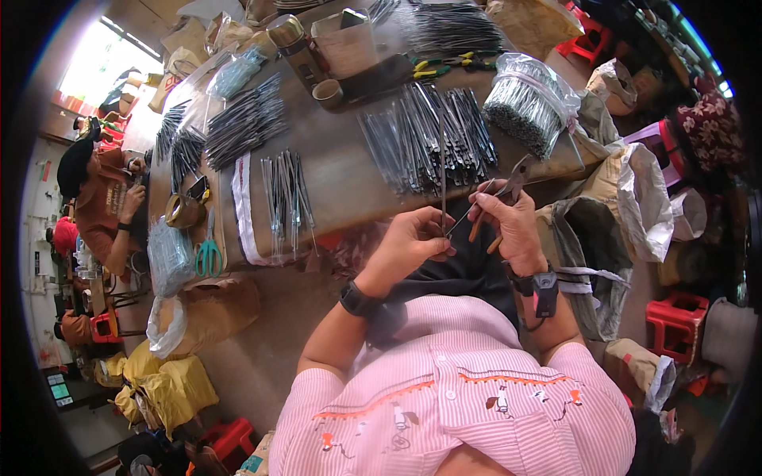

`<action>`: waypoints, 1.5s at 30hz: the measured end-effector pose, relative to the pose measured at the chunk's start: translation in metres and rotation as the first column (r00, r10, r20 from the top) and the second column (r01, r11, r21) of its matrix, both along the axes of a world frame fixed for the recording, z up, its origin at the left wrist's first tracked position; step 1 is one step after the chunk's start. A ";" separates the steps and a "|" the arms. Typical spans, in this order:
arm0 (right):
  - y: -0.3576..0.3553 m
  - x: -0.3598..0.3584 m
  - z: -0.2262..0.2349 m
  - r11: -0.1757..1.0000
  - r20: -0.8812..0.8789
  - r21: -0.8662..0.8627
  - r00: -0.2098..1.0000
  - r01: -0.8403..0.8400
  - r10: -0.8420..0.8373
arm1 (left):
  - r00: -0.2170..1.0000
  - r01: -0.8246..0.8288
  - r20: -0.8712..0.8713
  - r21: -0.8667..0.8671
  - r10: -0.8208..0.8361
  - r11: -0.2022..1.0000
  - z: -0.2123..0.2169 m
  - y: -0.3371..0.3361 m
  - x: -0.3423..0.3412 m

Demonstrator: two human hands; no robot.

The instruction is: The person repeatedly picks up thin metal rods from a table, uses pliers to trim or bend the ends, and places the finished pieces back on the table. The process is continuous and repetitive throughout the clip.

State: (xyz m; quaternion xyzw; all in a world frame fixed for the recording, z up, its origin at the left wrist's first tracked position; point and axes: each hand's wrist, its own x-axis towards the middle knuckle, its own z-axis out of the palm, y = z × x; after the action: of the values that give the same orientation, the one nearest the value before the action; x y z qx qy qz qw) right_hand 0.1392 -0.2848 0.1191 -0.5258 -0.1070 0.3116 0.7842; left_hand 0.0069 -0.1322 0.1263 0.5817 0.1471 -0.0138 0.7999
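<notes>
left hand (413,238): your grip is pinched together on a thin metal rod (443,170), low on it, so the rod stands up toward the tabletop and its lower end meets the tool.
metal rod: runs straight up from that grip, its top crossing the rod pile beyond; its bottom end sits just right of your fingertips.
right hand (512,226): grip clamped round the orange handles of pliers (508,186); the nose points up and away from the grip, tilted right. Can't tell if the jaws bite anything.
wrists: dark band on the left, black watch-like device on the right, both below the grips.
tabletop (341,170): brown, past both grips; rows of dark rods (429,135) sorted in fans, a bagged bundle (528,103) up right, green scissors (209,254) and a tape roll (182,210) far left.
room: crowded workshop, sacks, red stools, another person seated far left.
</notes>
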 end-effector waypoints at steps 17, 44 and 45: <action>-0.009 0.002 -0.008 0.985 -0.202 -0.029 0.966 -0.168 0.159 | 0.994 0.101 0.059 -0.105 -0.095 0.989 0.005 -0.009 0.002; 0.004 -0.035 -0.016 0.972 0.178 -0.233 0.984 0.015 0.028 | 0.988 -0.132 -0.118 -0.270 0.103 0.954 -0.043 -0.003 0.001; 0.004 -0.037 -0.015 0.973 0.171 -0.228 0.985 0.032 0.007 | 0.987 -0.133 -0.120 -0.266 0.104 0.955 -0.043 -0.003 0.000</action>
State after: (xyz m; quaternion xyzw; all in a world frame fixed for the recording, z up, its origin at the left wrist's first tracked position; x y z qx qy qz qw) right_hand 0.1024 -0.2809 0.1037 -0.6383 -0.1337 0.2707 0.7081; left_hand 0.0067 -0.1352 0.0836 0.4542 0.2200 -0.0166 0.8631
